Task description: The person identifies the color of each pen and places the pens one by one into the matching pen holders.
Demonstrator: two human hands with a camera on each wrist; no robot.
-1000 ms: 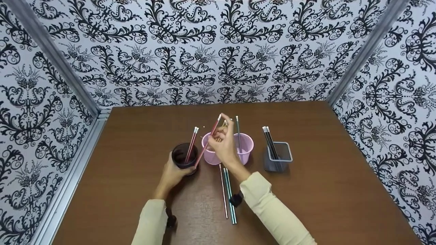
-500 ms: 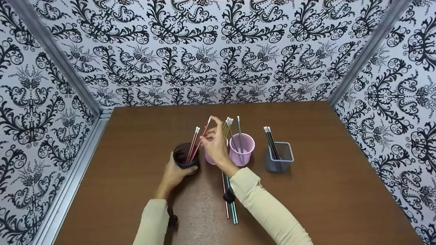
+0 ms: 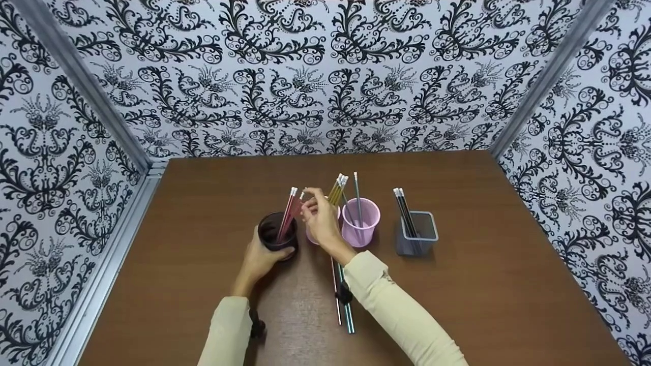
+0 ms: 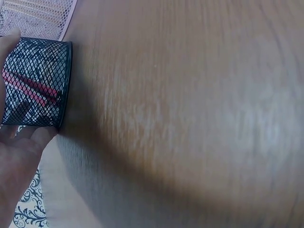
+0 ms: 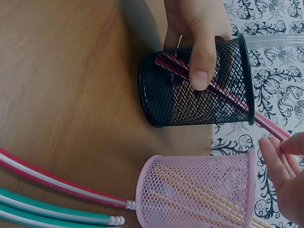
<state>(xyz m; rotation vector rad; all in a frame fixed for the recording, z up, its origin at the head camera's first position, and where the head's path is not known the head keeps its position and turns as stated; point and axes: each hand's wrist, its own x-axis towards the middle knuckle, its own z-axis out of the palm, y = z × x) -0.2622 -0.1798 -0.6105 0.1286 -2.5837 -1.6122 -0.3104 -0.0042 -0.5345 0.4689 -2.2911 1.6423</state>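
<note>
My left hand grips a black mesh pencil cup from its near left side, thumb across the front of the mesh. Red pencils slant inside the cup, their white eraser ends above the rim. At the cup's right side, my right hand has its thumb and fingertips at the upper end of another red pencil, whose lower part is in the cup. Behind the right hand, a pink mesh cup holds several yellow pencils and is partly hidden by that hand.
A second pink cup with blue-grey pencils stands to the right. Farther right is a square grey mesh holder with black pencils. A red pencil and teal pencils lie on the brown table beneath the right forearm.
My right hand has moved left and then down, lowering the red pencil into the black cup beside the others. My left hand keeps its hold on the cup.
</note>
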